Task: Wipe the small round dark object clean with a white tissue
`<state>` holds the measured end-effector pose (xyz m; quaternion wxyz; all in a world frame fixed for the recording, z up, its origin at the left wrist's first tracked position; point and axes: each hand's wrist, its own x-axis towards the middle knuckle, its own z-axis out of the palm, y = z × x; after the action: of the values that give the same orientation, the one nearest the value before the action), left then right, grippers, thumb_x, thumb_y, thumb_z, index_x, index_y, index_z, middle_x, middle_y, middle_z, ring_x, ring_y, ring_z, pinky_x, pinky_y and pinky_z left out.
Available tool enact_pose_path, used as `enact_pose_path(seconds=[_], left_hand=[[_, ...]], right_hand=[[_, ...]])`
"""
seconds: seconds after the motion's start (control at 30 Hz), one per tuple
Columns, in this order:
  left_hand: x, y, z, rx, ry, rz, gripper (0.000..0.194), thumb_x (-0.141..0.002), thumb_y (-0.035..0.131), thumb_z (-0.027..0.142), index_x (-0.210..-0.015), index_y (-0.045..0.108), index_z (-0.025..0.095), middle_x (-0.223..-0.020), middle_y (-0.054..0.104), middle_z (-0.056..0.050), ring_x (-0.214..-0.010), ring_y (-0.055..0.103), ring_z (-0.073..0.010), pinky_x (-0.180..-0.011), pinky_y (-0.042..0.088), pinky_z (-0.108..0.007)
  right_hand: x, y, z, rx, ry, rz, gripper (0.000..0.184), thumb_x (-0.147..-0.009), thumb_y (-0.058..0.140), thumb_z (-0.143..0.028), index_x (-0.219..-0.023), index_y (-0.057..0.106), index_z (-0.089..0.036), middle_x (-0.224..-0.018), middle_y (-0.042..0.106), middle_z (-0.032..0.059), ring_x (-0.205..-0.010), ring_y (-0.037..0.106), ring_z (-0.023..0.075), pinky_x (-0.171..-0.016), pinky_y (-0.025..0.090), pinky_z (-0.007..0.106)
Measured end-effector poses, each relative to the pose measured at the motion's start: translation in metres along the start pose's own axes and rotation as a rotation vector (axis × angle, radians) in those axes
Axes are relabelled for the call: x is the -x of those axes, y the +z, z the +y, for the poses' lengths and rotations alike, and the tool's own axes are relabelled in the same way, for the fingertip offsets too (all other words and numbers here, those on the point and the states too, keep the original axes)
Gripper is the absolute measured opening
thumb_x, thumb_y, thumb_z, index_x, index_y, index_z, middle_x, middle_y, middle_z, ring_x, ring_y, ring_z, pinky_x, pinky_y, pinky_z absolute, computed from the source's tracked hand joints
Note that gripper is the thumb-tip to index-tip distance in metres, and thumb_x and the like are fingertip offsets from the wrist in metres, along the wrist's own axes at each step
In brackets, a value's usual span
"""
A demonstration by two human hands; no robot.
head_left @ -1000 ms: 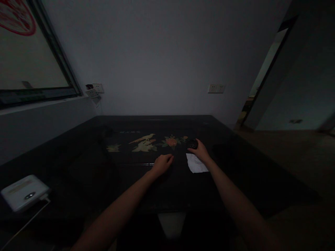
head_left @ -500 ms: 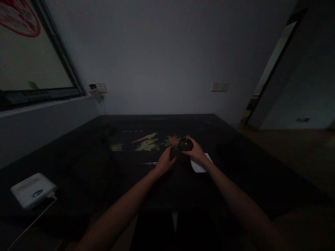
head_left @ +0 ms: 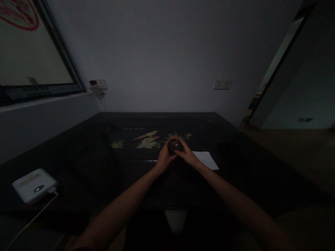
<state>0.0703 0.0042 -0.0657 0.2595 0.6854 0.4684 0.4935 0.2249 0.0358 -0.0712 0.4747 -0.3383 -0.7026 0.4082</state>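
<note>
Between both of my hands is a round, dark, shiny glass container (head_left: 174,145), held over the near side of the table in front of me. My left hand (head_left: 164,156) curves around its left side. My right hand (head_left: 185,153) wraps its right side, with the thumb across the near face. The fingers on the far side are partly hidden, and the dim light hides what is inside the container. A white sheet of paper (head_left: 206,159) lies on the table just right of my right wrist.
The dark glossy table (head_left: 99,195) bears a bird and flower picture (head_left: 148,141) beyond my hands. At the left edge sits a white box-shaped device (head_left: 34,184) with a cable (head_left: 34,219). A wall with sockets (head_left: 222,84) stands behind the table.
My right hand has brought the glass container left, off from above the paper's area, to my left hand. My left hand has closed on it, and more of the paper shows.
</note>
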Motion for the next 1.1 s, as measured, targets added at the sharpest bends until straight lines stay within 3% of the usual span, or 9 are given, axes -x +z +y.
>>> enact_pose_path(seconds=[0.13, 0.3, 0.43, 0.53, 0.6, 0.73, 0.8, 0.9, 1.1], left_hand=[[-0.002, -0.005, 0.002, -0.003, -0.129, 0.029, 0.078, -0.066, 0.076, 0.023, -0.133, 0.037, 0.016, -0.126, 0.060, -0.014, -0.114, 0.060, -0.0237, -0.098, 0.046, -0.037], [-0.010, -0.011, 0.002, 0.006, -0.227, 0.058, 0.072, -0.063, 0.080, 0.027, -0.125, 0.045, 0.018, -0.120, 0.064, -0.012, -0.112, 0.061, -0.0244, -0.096, 0.048, -0.036], [-0.022, -0.019, 0.008, 0.147, -0.343, 0.097, 0.063, -0.065, 0.079, 0.031, -0.119, 0.050, 0.014, -0.119, 0.064, -0.015, -0.110, 0.062, -0.0241, -0.096, 0.047, -0.035], [-0.029, -0.035, 0.008, 0.225, -0.375, 0.117, 0.060, -0.069, 0.076, 0.038, -0.118, 0.052, 0.014, -0.118, 0.065, -0.015, -0.108, 0.063, -0.0243, -0.095, 0.048, -0.037], [-0.034, -0.052, 0.000, 0.179, -0.383, 0.141, 0.066, -0.065, 0.079, 0.039, -0.120, 0.052, 0.013, -0.116, 0.066, -0.014, -0.108, 0.063, -0.0249, -0.095, 0.048, -0.037], [-0.043, -0.089, -0.032, 0.018, -0.377, 0.268, 0.068, -0.066, 0.081, 0.033, -0.124, 0.051, 0.016, -0.124, 0.063, -0.014, -0.113, 0.061, -0.0234, -0.096, 0.047, -0.033], [-0.047, -0.104, -0.051, -0.059, -0.394, 0.340, 0.073, -0.065, 0.081, 0.033, -0.128, 0.048, 0.014, -0.128, 0.060, -0.015, -0.115, 0.059, -0.0233, -0.098, 0.045, -0.033], [-0.050, -0.120, -0.071, -0.146, -0.405, 0.343, 0.078, -0.061, 0.083, 0.038, -0.126, 0.050, 0.012, -0.128, 0.060, -0.017, -0.117, 0.058, -0.0247, -0.098, 0.045, -0.033], [-0.043, -0.130, -0.082, -0.319, -0.418, 0.300, 0.075, -0.058, 0.083, 0.043, -0.122, 0.056, 0.015, -0.118, 0.066, -0.013, -0.113, 0.060, -0.0263, -0.095, 0.046, -0.034]], right_hand=[[0.004, 0.007, -0.003, -0.034, 0.019, -0.054, 0.082, -0.074, 0.067, -0.055, -0.144, 0.035, -0.027, -0.154, 0.031, 0.0064, -0.143, 0.026, 0.0243, -0.117, 0.021, 0.041], [0.005, 0.005, -0.019, -0.080, 0.005, -0.126, 0.076, -0.076, 0.067, -0.053, -0.142, 0.037, -0.031, -0.152, 0.036, 0.0030, -0.139, 0.035, 0.0227, -0.113, 0.033, 0.042], [-0.001, -0.021, -0.028, -0.014, -0.018, -0.110, 0.060, -0.083, 0.059, -0.051, -0.137, 0.045, -0.028, -0.143, 0.049, 0.0064, -0.131, 0.047, 0.0216, -0.111, 0.036, 0.041], [-0.001, -0.056, -0.024, 0.173, 0.036, 0.005, 0.044, -0.083, 0.060, -0.043, -0.122, 0.059, -0.023, -0.126, 0.063, 0.0100, -0.117, 0.059, 0.0238, -0.102, 0.044, 0.042], [0.002, -0.081, -0.017, 0.388, 0.096, 0.093, 0.033, -0.082, 0.062, -0.033, -0.113, 0.065, -0.021, -0.119, 0.067, 0.0103, -0.111, 0.062, 0.0247, -0.097, 0.047, 0.042], [0.013, -0.117, 0.000, 0.778, 0.304, 0.241, 0.032, -0.077, 0.065, -0.025, -0.108, 0.068, -0.017, -0.111, 0.069, 0.0140, -0.104, 0.065, 0.0280, -0.090, 0.049, 0.040], [0.018, -0.126, 0.007, 0.860, 0.348, 0.218, 0.031, -0.071, 0.070, -0.025, -0.102, 0.070, -0.020, -0.104, 0.071, 0.0119, -0.099, 0.066, 0.0270, -0.086, 0.050, 0.037], [0.020, -0.132, 0.013, 0.936, 0.350, 0.160, 0.029, -0.064, 0.075, -0.024, -0.093, 0.072, -0.021, -0.098, 0.071, 0.0099, -0.094, 0.067, 0.0258, -0.081, 0.051, 0.034], [0.017, -0.134, 0.016, 0.967, 0.456, 0.059, 0.031, -0.063, 0.076, -0.019, -0.094, 0.070, -0.018, -0.081, 0.069, 0.0067, -0.075, 0.067, 0.0214, -0.064, 0.050, 0.029]])
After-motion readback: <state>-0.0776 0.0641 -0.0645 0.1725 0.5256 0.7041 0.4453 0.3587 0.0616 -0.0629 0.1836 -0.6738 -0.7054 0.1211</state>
